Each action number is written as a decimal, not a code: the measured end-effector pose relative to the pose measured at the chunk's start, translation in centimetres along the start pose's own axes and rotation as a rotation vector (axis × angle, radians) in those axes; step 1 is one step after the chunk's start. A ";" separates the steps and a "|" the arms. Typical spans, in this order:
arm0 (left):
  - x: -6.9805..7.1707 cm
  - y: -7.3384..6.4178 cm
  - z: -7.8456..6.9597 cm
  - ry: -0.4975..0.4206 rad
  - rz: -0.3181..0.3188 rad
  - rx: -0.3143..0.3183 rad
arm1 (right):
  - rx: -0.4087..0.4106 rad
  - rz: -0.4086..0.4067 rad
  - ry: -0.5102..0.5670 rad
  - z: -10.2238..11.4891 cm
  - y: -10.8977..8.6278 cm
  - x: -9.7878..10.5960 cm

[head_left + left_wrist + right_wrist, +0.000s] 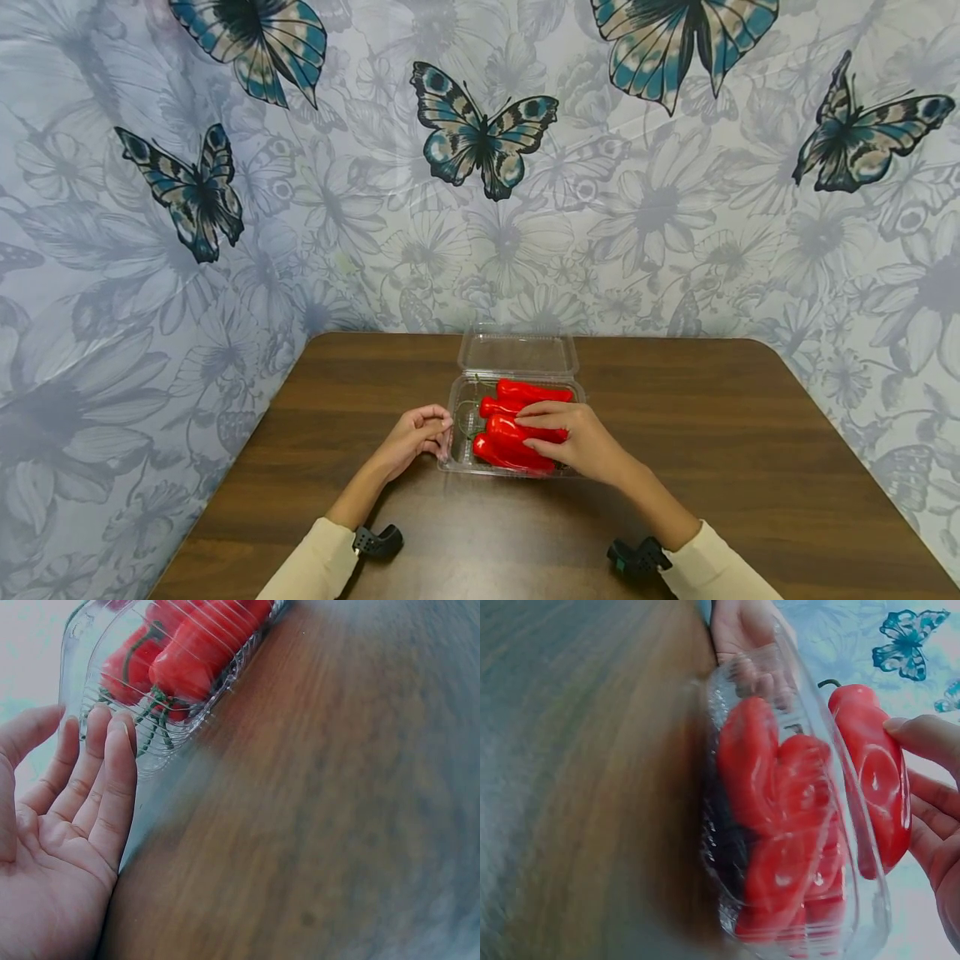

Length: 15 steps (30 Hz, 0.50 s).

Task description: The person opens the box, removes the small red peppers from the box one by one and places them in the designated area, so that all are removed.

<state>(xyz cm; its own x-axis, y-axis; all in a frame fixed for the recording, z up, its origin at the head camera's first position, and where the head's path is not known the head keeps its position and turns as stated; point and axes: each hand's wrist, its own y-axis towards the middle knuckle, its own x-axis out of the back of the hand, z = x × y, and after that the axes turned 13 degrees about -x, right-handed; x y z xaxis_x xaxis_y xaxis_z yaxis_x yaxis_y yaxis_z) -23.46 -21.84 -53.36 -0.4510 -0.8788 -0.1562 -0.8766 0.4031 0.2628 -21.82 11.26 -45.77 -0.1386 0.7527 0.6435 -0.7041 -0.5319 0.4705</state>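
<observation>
A clear plastic clamshell container (465, 469) stands on the table with several glossy red peppers (532, 392) lying in it, their green stems toward the left. My right hand (581, 439) grips one red pepper (870, 780) between thumb and fingers. In the right wrist view that pepper is up at the container's rim, above the others. At the container's left end, my left hand (414, 440) pinches the rim with thumb and fingertips. Close by, stems (154, 724) show through the clear wall in the left wrist view.
The container's hinged lid (517, 354) lies folded back toward the table's far edge. Brown wood table (337, 375) surrounds the container. Behind it hangs a butterfly-patterned cloth (337, 208). Black wrist straps (378, 542) sit on both forearms.
</observation>
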 end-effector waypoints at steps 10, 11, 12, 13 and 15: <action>-0.1 0.0 -0.2 0.005 -0.001 0.001 | -0.173 -0.051 0.133 -0.2 0.1 2.2; -0.1 0.0 -0.2 0.005 0.001 -0.001 | -0.182 -0.060 0.138 -0.2 0.1 2.4; -0.2 -0.1 -0.3 0.004 0.003 -0.004 | -0.189 -0.069 0.144 -0.2 0.1 2.6; -0.2 -0.1 -0.3 0.003 0.005 -0.007 | -0.196 -0.078 0.151 -0.1 0.2 2.8; -0.2 -0.1 -0.3 0.000 0.009 -0.012 | -0.215 -0.091 0.171 0.2 0.2 3.3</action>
<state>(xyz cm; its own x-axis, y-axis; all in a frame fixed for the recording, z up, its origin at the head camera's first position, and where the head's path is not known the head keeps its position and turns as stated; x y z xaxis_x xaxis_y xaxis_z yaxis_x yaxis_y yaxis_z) -23.23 -21.77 -53.06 -0.4588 -0.8752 -0.1537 -0.8704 0.4077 0.2761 -22.29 13.55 -43.39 -0.1710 0.8578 0.4848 -0.8480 -0.3786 0.3708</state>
